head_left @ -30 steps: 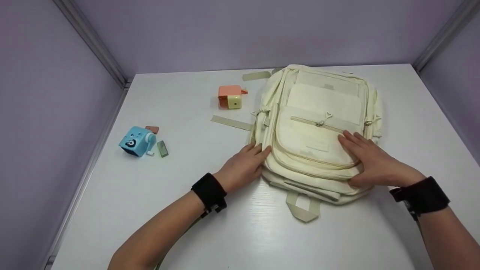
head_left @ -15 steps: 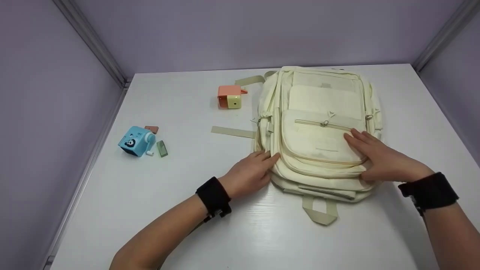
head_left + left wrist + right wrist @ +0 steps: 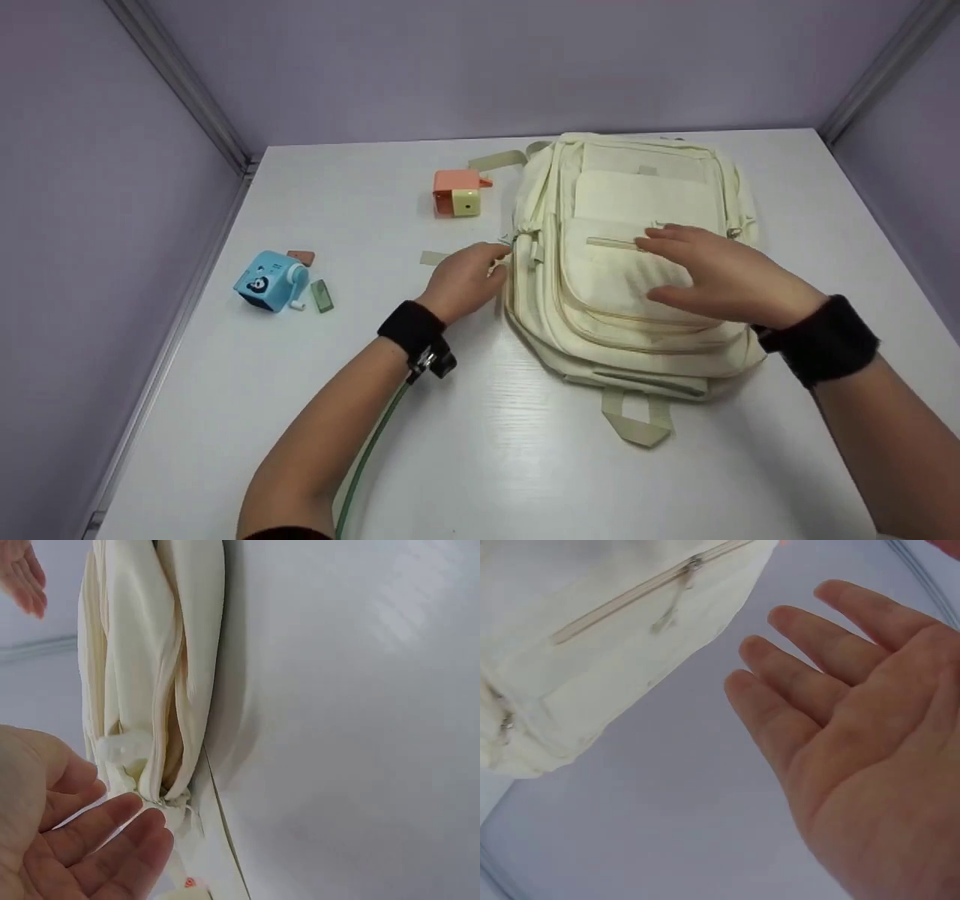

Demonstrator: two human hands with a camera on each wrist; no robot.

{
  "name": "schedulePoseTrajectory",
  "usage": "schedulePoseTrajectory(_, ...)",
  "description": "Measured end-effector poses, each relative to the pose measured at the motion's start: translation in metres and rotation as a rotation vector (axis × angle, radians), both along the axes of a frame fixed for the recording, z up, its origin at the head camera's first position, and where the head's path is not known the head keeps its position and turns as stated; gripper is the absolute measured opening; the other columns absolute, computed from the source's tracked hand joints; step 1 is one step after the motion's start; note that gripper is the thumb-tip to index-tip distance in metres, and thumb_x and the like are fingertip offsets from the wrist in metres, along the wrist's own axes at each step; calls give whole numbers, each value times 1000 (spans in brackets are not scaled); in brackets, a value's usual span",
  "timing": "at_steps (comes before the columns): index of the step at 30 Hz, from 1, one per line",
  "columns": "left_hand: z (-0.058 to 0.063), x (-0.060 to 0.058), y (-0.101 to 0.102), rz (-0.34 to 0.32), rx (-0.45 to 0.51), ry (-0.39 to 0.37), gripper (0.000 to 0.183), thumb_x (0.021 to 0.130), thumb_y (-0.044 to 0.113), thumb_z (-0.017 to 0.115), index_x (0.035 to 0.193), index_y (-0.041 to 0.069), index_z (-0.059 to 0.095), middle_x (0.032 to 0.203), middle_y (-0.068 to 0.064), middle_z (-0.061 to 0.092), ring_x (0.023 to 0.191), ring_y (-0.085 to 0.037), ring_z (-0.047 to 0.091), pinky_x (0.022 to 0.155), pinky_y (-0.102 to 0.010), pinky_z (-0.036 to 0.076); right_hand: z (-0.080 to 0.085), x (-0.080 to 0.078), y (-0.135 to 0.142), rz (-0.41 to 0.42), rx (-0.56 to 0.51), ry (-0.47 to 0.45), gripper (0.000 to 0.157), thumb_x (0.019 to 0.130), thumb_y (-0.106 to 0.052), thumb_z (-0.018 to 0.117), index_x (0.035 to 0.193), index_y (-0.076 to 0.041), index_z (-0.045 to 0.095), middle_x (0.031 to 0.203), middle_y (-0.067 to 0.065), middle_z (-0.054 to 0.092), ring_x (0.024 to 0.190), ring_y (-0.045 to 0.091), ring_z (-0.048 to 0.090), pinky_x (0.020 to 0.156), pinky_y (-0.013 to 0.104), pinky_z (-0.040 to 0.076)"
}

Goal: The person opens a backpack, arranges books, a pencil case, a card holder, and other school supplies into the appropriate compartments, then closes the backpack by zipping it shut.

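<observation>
Pale lilac walls (image 3: 480,67) are enclosing a white table (image 3: 480,457), where a cream backpack (image 3: 611,274) is lying front side up, just to the right of the left hand (image 3: 465,281) and beneath the right hand (image 3: 727,274). The left hand is holding nothing; its fingers are bending loosely beside the bag's flank, and whether the tips are touching the cloth is not clear. The right hand is hovering over the front pocket, fingers extended, gripping nothing. A loose strap (image 3: 433,258) is poking out just beyond the left hand, an orange sharpener (image 3: 456,193) is standing farther past it, and a blue sharpener (image 3: 266,281) is sitting well to its left, with a green eraser (image 3: 322,296) and a reddish eraser (image 3: 301,257) lying close by. With neither palm visibly pressing on the backpack, a tug from the left hand would probably be sliding or twisting the whole bag rather than shifting one part. The left fingers could also be catching the strap by mistake, since it is lying so near them, and a swinging strap could be knocking the orange sharpener. Soft cloth would likely be folding under a one-sided push.
</observation>
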State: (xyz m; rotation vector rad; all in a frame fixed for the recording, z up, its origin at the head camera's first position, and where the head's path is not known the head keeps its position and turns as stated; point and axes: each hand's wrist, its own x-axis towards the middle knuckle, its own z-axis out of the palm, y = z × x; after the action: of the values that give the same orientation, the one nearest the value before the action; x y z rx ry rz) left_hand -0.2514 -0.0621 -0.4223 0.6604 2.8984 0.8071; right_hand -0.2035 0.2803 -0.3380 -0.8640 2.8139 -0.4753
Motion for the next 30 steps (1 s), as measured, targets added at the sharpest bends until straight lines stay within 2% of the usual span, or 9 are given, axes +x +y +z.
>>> schedulePoseTrajectory(5, -10, -34, 6, 88, -80, -1, 40, 104, 10, 52, 143, 4, 59, 140, -14, 61, 130, -27, 56, 106, -39, 45, 1, -25, -50, 102, 84, 87, 56, 98, -25, 68, 145, 0, 54, 149, 26, 49, 143, 45, 38, 115, 57, 30)
schedulePoseTrajectory(9, -21, -47, 11, 119, -103, 3, 37, 104, 12, 56, 140, 5, 62, 136, -14, 63, 128, -31, 56, 107, -40, 43, -11, -45, -83, 156, 161, 131, 53, 97, -23, 68, 142, 3, 56, 149, 27, 49, 142, 46, 38, 118, 56, 27)
schedulePoseTrajectory(13, -32, -52, 17, 129, -124, 35, 32, 103, 14, 59, 133, 8, 68, 127, -12, 67, 122, -33, 58, 105, -44, 44, -26, -60, -105, 165, 234, 155, 55, 96, -22, 66, 146, -2, 54, 153, 26, 44, 145, 46, 33, 119, 58, 22)
schedulePoseTrajectory(17, -38, -55, 21, 160, -133, 74, 27, 102, 14, 62, 126, 9, 72, 121, -11, 70, 116, -34, 61, 101, -46, 46, -35, -72, -119, 145, 305, 106, 62, 93, -18, 61, 153, -8, 47, 160, 24, 34, 150, 46, 23, 120, 60, 16)
schedulePoseTrajectory(23, -39, -59, 26, 219, -162, 102, 20, 101, 21, 66, 115, 10, 76, 111, -8, 70, 106, -31, 61, 93, -44, 49, -42, -85, -131, 107, 362, 1, 71, 92, -16, 54, 160, -16, 36, 167, 18, 21, 153, 43, 13, 121, 60, 8)
schedulePoseTrajectory(30, -39, -65, 29, 219, -149, 151, 16, 99, 18, 67, 112, 13, 75, 108, -6, 70, 103, -29, 61, 90, -42, 49, -41, -88, -132, 95, 393, -2, 74, 91, -23, 56, 162, -19, 33, 168, 14, 23, 153, 44, 15, 120, 62, 9)
